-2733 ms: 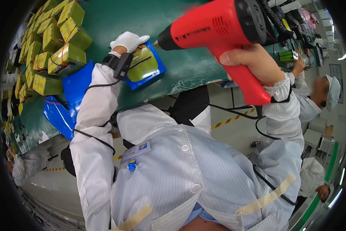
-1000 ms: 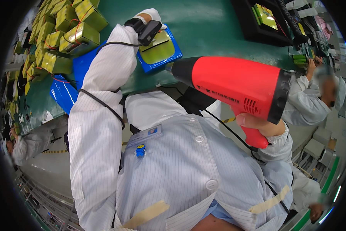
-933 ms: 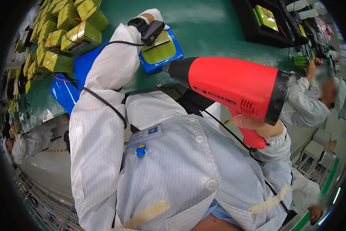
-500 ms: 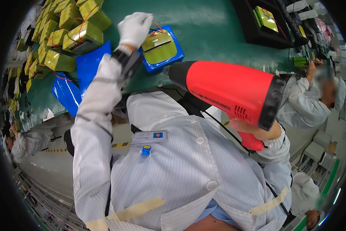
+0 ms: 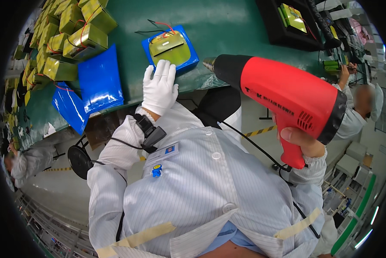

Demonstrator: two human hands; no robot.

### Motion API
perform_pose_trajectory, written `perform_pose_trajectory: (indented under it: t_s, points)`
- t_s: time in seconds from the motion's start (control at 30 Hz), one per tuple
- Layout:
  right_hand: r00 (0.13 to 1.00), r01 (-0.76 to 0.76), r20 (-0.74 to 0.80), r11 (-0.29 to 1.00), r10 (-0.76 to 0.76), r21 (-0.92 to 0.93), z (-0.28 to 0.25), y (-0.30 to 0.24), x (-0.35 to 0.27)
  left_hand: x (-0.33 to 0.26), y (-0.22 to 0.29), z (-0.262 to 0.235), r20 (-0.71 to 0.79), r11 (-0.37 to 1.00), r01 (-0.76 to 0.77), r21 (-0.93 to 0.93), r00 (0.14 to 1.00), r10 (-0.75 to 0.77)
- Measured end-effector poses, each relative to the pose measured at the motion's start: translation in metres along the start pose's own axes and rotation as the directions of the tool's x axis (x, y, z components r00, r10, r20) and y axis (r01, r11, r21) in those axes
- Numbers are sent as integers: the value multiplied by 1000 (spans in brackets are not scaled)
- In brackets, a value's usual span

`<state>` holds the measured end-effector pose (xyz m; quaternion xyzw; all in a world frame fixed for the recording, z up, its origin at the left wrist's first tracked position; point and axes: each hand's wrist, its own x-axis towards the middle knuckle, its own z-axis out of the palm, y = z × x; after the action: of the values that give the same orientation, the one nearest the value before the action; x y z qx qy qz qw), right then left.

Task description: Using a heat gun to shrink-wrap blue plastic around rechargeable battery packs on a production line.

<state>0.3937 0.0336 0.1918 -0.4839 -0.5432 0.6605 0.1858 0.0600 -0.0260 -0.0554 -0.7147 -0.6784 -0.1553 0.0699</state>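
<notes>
My right hand (image 5: 303,142), bare, is wrapped round the handle of a red heat gun (image 5: 287,88) with a black nozzle section and a metal tip pointing left. On the green bench lies a battery pack (image 5: 171,53) in yellow-green wrap, with blue film (image 5: 192,58) round its sides and a red and a black wire at its far end. White-gloved, my left hand (image 5: 160,88) has its fingers stretched out, their tips at the pack's near edge; whether they press on it I cannot tell. A strapped black device (image 5: 152,133) sits on my left wrist.
At the far left, several yellow-green battery packs (image 5: 85,43) with wires are stacked. Blue film sleeves (image 5: 100,79) lie beside them. A black tray (image 5: 283,26) with a pack inside stands at the far right. The gun's black cord (image 5: 253,148) hangs past my lap. Co-workers sit on both sides.
My left hand has come back from the pack's far left corner to its near edge, fingers now stretched out. The pack sits slightly further left. The heat gun has moved right.
</notes>
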Motion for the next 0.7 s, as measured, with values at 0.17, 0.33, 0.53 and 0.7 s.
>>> perform_pose_trajectory:
  t_s: [0.17, 0.33, 0.53, 0.7]
  points:
    - [997, -1, -81, 999, -3, -53, 4, -3, 0, 19, 14, 18, -70, 1000, -9, -17, 998, 8]
    - [990, 51, -123, 994, -62, -95, 18, -11, 7, 38, 34, 27, -111, 1000, 13, -11, 994, -14]
    - [984, 94, -144, 992, -105, -79, 23, -12, 3, 31, 36, 10, -20, 983, 15, -183, 1000, -19]
    - [984, 62, -160, 996, -73, -70, 15, -12, 4, -25, -3, -3, -40, 993, 77, -84, 996, -81]
